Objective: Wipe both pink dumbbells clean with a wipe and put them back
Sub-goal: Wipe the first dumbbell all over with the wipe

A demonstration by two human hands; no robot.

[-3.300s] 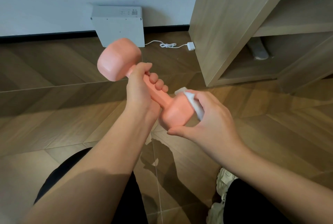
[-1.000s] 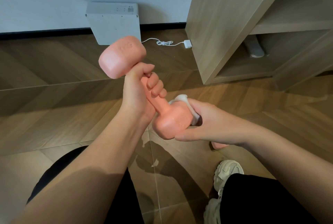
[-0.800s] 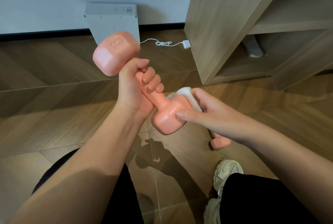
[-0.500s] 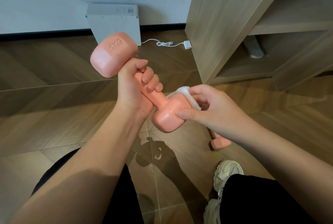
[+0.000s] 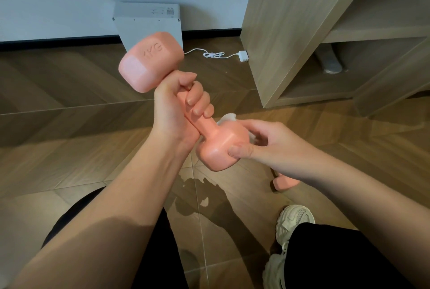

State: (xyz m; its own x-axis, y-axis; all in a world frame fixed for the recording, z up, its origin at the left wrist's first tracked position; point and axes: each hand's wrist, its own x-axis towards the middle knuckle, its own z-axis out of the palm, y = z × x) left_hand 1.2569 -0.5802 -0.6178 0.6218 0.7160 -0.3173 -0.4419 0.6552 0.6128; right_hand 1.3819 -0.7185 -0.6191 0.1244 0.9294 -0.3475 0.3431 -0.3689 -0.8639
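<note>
Roughly mid-task, I'd say: I'm wiping one pink dumbbell [image 5: 149, 63], which I hold up in the air, tilted, one head at 11 o'clock and the other at 5 o'clock. My left hand [image 5: 176, 112] is a closed fist wrapped round the handle. My right hand [image 5: 267, 144] grips the lower head, thumb pressed flat on its near face, fingers curled over the far side and pinning the wipe [image 5: 229, 118] there; only a white crumpled edge sticks out at the top, the rest is hidden. The second dumbbell [image 5: 285, 183] lies on the floor [image 5: 69, 126] at 4 o'clock from the held one, mostly covered by my right forearm; I can't tell if it is wiped yet. Still to do, by my guess: finish this head, maybe do the other one, and put both back; the storage spot isn't clear. Materials: the dumbbell has a matte, smooth pink coat that looks rubbery, with blocky faceted heads, rounded edges, raised "1KG" lettering on the upper head, and a round handle flaring into each head. The wipe is thin, soft and white; I can't tell whether it is damp. The floor is glossy wood-look planks in a herringbone pattern, reflective. A wooden shelf unit [image 5: 290, 32] of pale, flat laminate panels stands at 1 o'clock. A white box [image 5: 149, 21] with hard edges leans on the wall at 12 o'clock, with a thin white cable [image 5: 214, 55] beside it. My chunky cream shoe [image 5: 293, 221] is at 5 o'clock.
</note>
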